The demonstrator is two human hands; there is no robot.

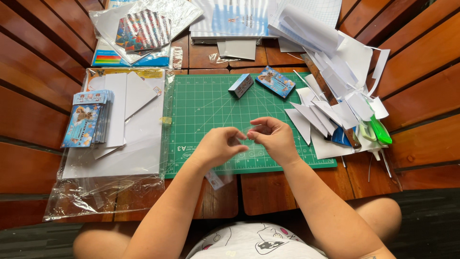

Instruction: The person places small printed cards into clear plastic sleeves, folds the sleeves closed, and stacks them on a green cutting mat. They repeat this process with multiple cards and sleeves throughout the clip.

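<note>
Clear, thin stuff, like a bit of tape or plastic film (247, 133), sits between the two hands. It is hard to see, so I cannot say just what it is. The left hand (218, 146) pinches one end with its thumb and first fingers closed small. The right hand (274, 136) pinches the other end the same way. The hands are close, almost touching, over the near part of the green cutting mat (206, 103). They are lifted a little above the mat, likely so the thin bit can be pulled without sticking to anything.

Under the left wrist, a small clear strip (214, 179) lies at the near edge of the mat, on the brown wooden table (421, 67).

Farther back on the mat are two small boxes. One blue box (241, 85) stands on its side and one flat box with a picture (275, 82) lies down. Both are easy to reach.

To the right is a messy pile of white paper scraps (330, 105), pushed off to the side, with green scissors (378, 130) next to them.

To the left are white sheets in a clear bag (120, 144) and a stack of picture cards (87, 118) on top, kept neat and away from the mat.
</note>
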